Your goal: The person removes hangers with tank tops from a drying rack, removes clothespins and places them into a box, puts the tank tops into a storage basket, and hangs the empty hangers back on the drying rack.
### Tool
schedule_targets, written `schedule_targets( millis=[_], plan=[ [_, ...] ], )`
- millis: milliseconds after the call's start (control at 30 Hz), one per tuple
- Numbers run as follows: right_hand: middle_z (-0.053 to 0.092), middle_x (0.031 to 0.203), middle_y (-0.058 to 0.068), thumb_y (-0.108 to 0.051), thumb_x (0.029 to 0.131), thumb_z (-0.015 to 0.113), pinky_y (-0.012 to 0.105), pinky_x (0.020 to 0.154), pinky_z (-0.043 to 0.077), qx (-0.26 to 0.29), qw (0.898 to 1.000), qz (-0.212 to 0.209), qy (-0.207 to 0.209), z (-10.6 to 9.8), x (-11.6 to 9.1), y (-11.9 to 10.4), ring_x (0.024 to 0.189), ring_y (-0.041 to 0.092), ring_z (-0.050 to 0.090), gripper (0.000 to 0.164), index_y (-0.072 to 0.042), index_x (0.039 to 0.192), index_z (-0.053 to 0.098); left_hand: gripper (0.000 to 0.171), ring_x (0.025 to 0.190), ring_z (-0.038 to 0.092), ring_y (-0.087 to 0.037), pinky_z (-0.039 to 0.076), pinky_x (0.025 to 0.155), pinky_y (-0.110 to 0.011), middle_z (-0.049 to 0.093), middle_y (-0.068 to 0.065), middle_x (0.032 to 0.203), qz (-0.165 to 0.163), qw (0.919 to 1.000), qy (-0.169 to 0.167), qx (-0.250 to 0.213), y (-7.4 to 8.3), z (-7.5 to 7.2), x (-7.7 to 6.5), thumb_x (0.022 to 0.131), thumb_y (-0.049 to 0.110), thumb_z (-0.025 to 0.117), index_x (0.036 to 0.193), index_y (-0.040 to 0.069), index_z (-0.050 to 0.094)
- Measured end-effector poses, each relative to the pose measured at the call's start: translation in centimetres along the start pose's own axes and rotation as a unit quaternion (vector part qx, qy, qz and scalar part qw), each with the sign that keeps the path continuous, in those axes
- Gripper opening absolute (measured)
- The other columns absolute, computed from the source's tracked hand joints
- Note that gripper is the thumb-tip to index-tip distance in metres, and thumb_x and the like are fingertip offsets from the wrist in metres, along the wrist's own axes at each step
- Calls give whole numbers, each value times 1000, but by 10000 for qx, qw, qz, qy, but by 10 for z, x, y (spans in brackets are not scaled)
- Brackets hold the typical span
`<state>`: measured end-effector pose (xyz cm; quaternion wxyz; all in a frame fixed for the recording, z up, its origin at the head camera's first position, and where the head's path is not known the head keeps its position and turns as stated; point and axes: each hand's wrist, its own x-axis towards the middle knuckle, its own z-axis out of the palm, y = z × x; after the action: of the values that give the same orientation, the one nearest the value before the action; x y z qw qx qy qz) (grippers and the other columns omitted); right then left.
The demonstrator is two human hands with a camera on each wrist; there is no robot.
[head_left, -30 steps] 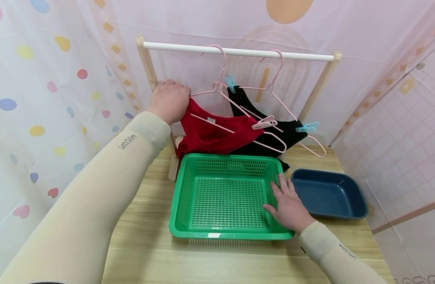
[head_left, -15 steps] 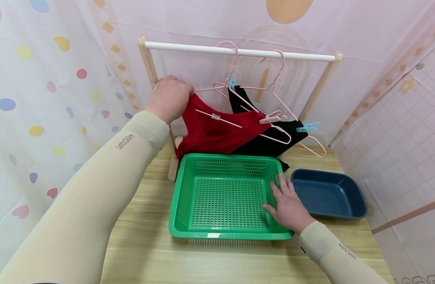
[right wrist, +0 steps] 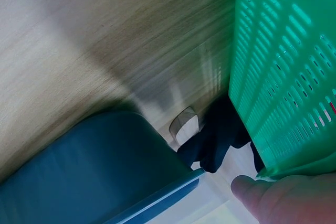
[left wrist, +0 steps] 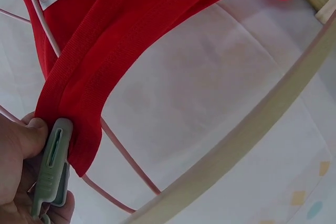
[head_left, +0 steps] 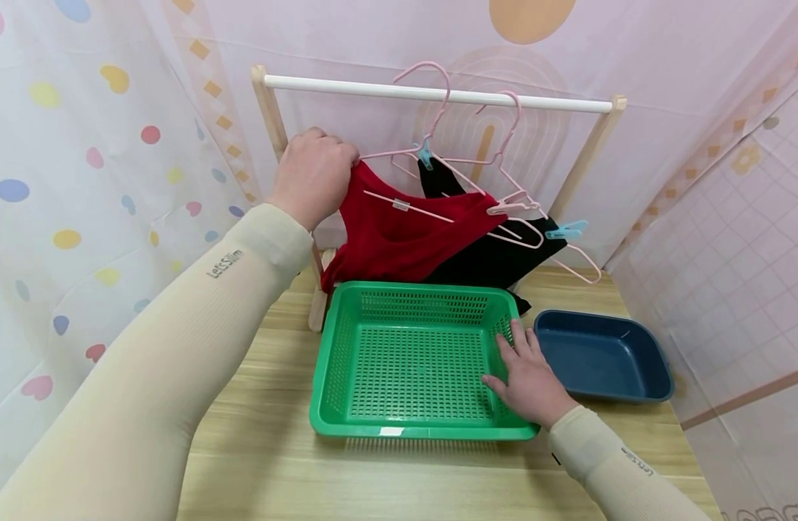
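At the rack's left post, my left hand (head_left: 317,170) grips one shoulder end of a pink clothes hanger (head_left: 427,130) bearing a red tank top (head_left: 399,239). The left wrist view shows my thumb and fingers around a grey-green clothespin (left wrist: 52,161) on the red strap (left wrist: 79,114). A pink clothespin (head_left: 512,204) clips the other shoulder. The hanger's hook rises above the white rail (head_left: 346,87). My right hand (head_left: 525,376) rests with spread fingers on the right side of a green perforated basket (head_left: 421,433).
Behind the red top, a black garment (head_left: 496,260) hangs from a second pink hanger (head_left: 503,145) with blue clothespins (head_left: 568,230). A dark blue basin (head_left: 603,354) stands right of the basket. Wooden posts (head_left: 587,159) support the rail; patterned curtains (head_left: 132,108) surround the table.
My left hand has risen slightly, and the hanger with the red tank top has moved up and to the right; its hook now stands higher against the rail. My right hand has stayed put.
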<state>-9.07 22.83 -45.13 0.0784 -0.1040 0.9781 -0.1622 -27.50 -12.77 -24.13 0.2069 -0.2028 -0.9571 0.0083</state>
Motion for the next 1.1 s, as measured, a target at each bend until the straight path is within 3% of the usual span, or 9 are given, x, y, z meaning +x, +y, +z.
schedule_targets(
  millis=[600,900,1100],
  plan=[
    [-1,175,27,-41,103,68,70,121,28,9,9999,47,-106,1,2,3,159,56,1,84,1,164,29,21,108,58,-39,60,94,-53,76,-20,118,23,9992,-216,-331,4,-8,-10,103,10,63,119,5,75],
    [-3,175,26,-39,102,69,71,120,29,249,9995,122,-142,2,3,3,159,57,-1,86,3,164,26,29,109,58,-37,60,96,-52,76,-19,117,36,9979,-441,-480,13,-14,-11,97,13,76,124,6,74],
    [-2,175,26,-39,103,69,71,120,28,276,9995,112,-103,0,4,2,158,57,-1,87,5,163,26,29,106,57,-35,60,94,-49,76,-18,117,135,9973,-465,-543,18,-14,-13,96,12,75,125,6,74]
  ],
)
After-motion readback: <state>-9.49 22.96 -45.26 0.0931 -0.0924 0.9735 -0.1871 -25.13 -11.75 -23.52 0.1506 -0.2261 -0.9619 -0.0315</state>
